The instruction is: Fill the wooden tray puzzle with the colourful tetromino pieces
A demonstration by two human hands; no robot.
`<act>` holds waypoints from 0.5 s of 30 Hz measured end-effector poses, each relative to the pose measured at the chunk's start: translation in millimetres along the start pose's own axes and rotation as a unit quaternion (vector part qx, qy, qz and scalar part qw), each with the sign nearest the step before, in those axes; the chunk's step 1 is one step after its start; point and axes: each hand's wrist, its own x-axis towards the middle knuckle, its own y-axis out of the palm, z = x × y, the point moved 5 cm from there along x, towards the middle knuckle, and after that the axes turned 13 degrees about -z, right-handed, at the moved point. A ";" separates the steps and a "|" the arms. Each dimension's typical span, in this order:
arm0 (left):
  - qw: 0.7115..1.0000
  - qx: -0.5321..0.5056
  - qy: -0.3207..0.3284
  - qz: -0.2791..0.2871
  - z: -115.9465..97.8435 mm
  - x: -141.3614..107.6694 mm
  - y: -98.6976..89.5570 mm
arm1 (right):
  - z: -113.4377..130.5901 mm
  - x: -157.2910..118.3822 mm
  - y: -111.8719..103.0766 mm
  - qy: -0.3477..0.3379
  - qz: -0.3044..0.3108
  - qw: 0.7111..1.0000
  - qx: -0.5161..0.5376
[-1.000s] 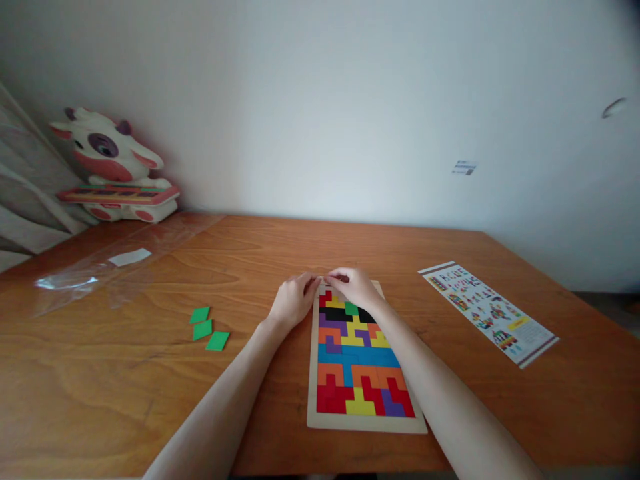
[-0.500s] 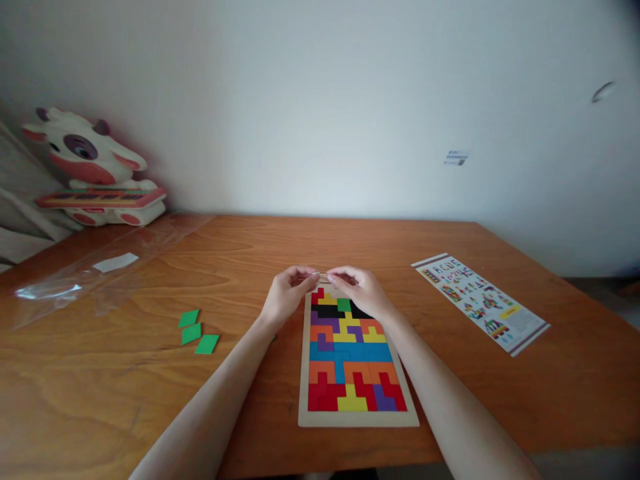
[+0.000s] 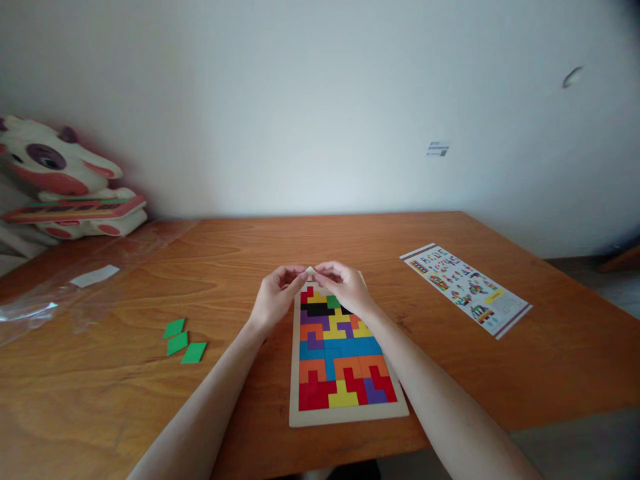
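Observation:
Above the far end of a wooden puzzle board (image 3: 350, 421), my left hand (image 3: 275, 295) and my right hand (image 3: 345, 285) meet at the fingertips. Pinched between them is a small pale piece (image 3: 310, 271), mostly covered by the fingers, so its full shape cannot be made out. Flat coloured blocks in red, yellow, orange, blue, purple, black and green fill much of the board's frame. My right hand and forearm hide the board's upper right part.
Several green diamond tiles (image 3: 177, 343) lie left of the board. A printed pattern sheet (image 3: 467, 290) rests to the right. Clear plastic wrapping (image 3: 95, 300) spreads at the left, before a cow-shaped toy keyboard (image 3: 75, 213). A wall stands behind the table (image 3: 240, 247).
The small piece has been tilted between my fingertips, showing a pale pointed face instead of a thin edge. The camera view has turned slightly, shifting the board and sheet leftward.

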 end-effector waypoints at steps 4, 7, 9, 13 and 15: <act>0.984 0.154 0.081 -0.025 1.4 3.2 -10.0 | 1.1 1.6 -7.1 -0.059 -0.021 0.993 -0.100; 0.934 0.291 0.206 0.005 -2.0 -0.2 -8.1 | 3.7 1.7 -6.5 -0.100 -0.003 0.976 -0.192; 0.896 0.346 0.277 0.038 -3.1 -5.2 -2.3 | 4.3 1.9 -3.2 -0.126 0.017 0.961 -0.244; 0.853 0.397 0.329 0.084 -3.6 -13.2 6.8 | -1.0 2.2 4.7 -0.150 0.050 0.938 -0.307; 0.838 0.420 0.336 0.092 -5.0 -15.4 8.4 | -3.5 1.6 7.2 -0.166 0.051 0.929 -0.328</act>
